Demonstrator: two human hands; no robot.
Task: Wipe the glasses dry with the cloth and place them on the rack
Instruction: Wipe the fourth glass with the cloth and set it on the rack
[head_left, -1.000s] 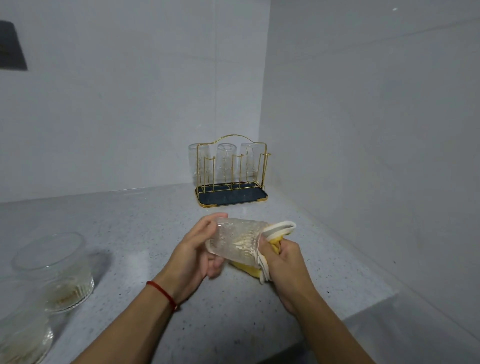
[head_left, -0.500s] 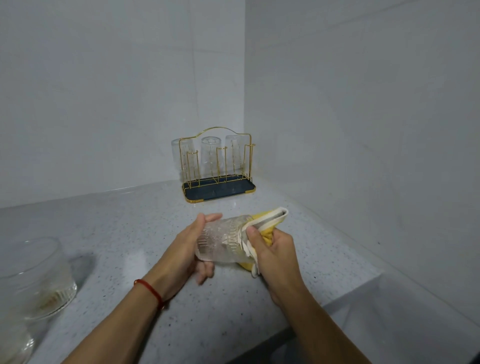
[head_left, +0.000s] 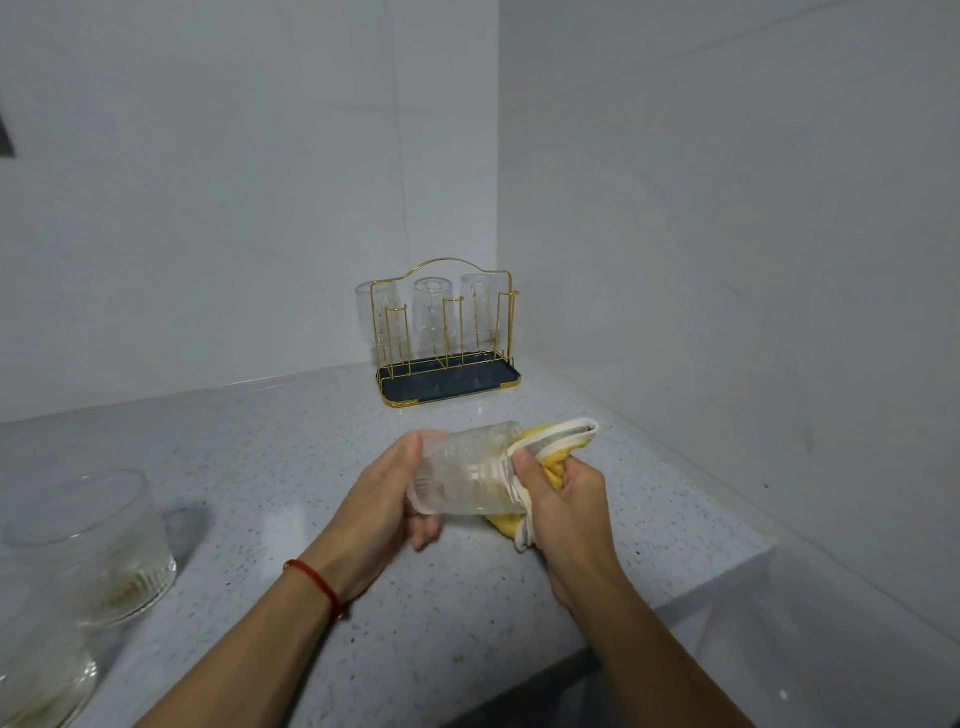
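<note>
My left hand (head_left: 382, 499) grips a clear ribbed glass (head_left: 462, 475) by its base end, holding it on its side above the counter. My right hand (head_left: 566, 501) grips a yellow cloth with white trim (head_left: 558, 439) bunched at the glass's open end; part of the cloth hangs below the glass. In the far corner stands a gold wire rack (head_left: 447, 338) on a dark tray, with three clear glasses upside down on its back pegs. Its front pegs are bare.
Two more clear ribbed glasses stand on the speckled grey counter (head_left: 260, 467) at the left edge, one (head_left: 88, 548) behind the other (head_left: 36, 675). White walls close the corner behind and to the right. The counter's front edge runs below my right forearm.
The view has shifted slightly, and the rack now sits nearer the middle. Both hands keep their hold on the glass and cloth, with the glass turned a little.
</note>
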